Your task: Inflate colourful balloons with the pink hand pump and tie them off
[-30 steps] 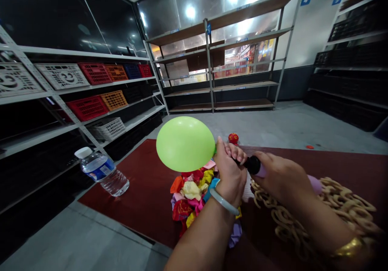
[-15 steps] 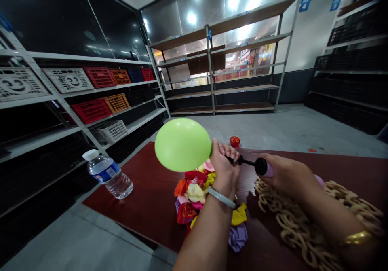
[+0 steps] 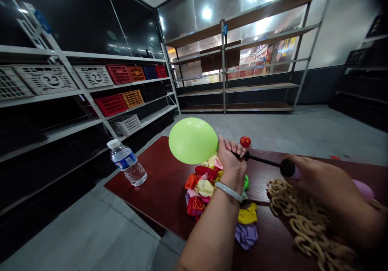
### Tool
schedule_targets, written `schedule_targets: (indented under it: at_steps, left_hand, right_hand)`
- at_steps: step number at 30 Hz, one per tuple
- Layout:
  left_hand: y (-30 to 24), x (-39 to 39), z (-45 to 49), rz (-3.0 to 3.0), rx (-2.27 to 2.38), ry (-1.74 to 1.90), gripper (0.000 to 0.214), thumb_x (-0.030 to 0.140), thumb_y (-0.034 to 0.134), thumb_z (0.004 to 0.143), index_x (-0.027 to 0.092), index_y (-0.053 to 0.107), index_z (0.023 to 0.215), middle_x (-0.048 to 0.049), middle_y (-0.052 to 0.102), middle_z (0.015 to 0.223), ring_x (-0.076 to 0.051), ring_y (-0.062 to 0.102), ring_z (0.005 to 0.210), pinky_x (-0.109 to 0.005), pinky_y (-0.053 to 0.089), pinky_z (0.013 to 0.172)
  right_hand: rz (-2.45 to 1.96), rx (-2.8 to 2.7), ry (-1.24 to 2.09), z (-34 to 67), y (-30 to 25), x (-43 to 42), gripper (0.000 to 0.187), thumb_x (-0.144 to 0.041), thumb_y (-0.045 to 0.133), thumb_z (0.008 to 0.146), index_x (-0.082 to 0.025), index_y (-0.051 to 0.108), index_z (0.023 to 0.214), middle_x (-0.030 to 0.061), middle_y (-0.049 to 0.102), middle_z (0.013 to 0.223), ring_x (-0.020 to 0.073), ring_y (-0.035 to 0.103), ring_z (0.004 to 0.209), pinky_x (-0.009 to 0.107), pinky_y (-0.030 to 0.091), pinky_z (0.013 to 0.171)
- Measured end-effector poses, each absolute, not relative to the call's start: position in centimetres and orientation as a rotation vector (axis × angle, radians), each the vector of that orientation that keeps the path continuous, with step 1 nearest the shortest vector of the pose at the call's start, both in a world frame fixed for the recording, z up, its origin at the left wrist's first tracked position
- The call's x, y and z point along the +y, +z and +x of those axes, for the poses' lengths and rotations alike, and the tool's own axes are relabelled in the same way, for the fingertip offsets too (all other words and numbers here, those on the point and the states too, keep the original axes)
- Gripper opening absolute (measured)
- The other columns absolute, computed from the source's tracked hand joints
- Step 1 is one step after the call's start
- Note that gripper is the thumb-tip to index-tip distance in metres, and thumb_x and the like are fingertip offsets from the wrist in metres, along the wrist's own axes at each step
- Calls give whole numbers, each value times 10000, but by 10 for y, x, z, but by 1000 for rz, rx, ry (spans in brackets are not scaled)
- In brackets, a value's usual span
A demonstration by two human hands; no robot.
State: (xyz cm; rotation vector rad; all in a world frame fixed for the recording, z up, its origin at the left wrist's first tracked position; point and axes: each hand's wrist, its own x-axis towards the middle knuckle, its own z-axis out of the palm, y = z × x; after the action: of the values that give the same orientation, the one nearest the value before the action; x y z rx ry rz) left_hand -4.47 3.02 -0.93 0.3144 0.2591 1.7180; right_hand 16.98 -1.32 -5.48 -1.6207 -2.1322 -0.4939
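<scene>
A light green balloon [image 3: 193, 140], partly inflated, sticks out to the left of my left hand [image 3: 232, 153]. That hand is closed round its neck and the black nozzle end of a hand pump [image 3: 264, 159]. My right hand [image 3: 318, 182] is wrapped around the pump's pinkish-purple barrel, and a length of black rod shows between the hands. Below my left wrist lies a heap of limp balloons [image 3: 205, 188] in red, yellow, orange and pink. A yellow balloon [image 3: 247, 213] and a purple one [image 3: 246, 235] lie at its near right side.
A water bottle [image 3: 129, 164] stands on the left of the dark red table [image 3: 157, 174]. Tan chain-like loops [image 3: 303, 218] lie under my right forearm. On the floor beyond is a red ball-like object [image 3: 245, 141]. Shelves with crates [image 3: 110, 105] line the left wall.
My right hand has moved right, away from my left hand, drawing out more of the pump's black rod. The view has shifted left. My left hand still grips the balloon's neck.
</scene>
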Motion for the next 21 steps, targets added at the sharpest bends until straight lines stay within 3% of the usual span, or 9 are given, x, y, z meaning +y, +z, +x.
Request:
schedule_targets:
  at_steps: [7, 21]
  left_hand:
    - [-19, 15, -9, 355, 224, 1594, 545, 498, 664, 852, 197, 295, 587, 71, 289, 455, -70, 290, 370, -238, 181, 427]
    - [-1, 13, -29, 417, 244, 1628, 544, 488, 661, 869, 197, 316, 565, 68, 287, 448, -70, 293, 363, -234, 204, 410]
  right_hand:
    - [-1567, -2135, -693, 145, -51, -21, 427, -431, 607, 803, -206, 614, 1165, 79, 738, 945, 273, 700, 726, 370, 460, 581]
    - [-1400, -2147, -560, 150, -54, -13, 455, -413, 602, 837, -217, 577, 1247, 83, 721, 1153, 248, 707, 843, 358, 504, 675]
